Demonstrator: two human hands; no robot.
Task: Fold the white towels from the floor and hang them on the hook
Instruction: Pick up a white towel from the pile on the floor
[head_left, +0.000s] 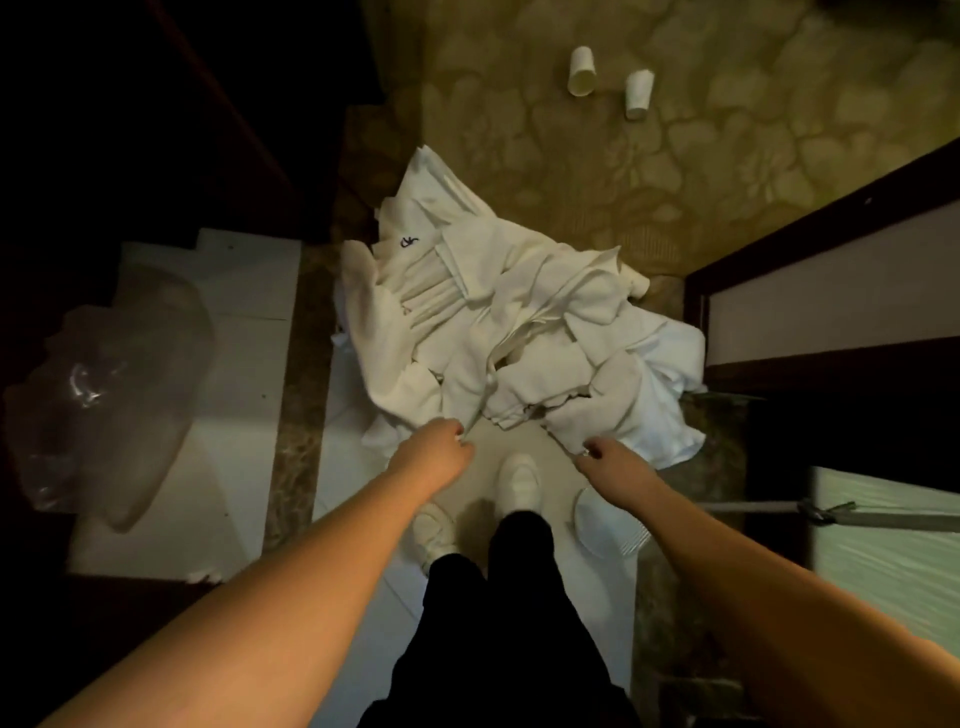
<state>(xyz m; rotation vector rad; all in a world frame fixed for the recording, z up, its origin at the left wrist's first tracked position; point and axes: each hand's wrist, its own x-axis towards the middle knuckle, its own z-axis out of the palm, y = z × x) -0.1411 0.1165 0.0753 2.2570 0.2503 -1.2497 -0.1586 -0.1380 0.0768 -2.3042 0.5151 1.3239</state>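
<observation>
A crumpled heap of white towels (519, 322) lies on the floor in front of my feet, spilling from the tiles onto the patterned carpet. My left hand (439, 447) reaches down to the heap's near edge and pinches a strip of towel between its curled fingers. My right hand (605, 454) is at the near right edge of the heap, fingers curled on a towel edge there. No hook is in view.
Two white paper cups (582, 70) lie on the carpet beyond the heap. A clear plastic bag (109, 400) sits on the left. A dark door frame (810, 358) stands at right. My white shoes (519, 480) and a white plate (605, 525) are below the hands.
</observation>
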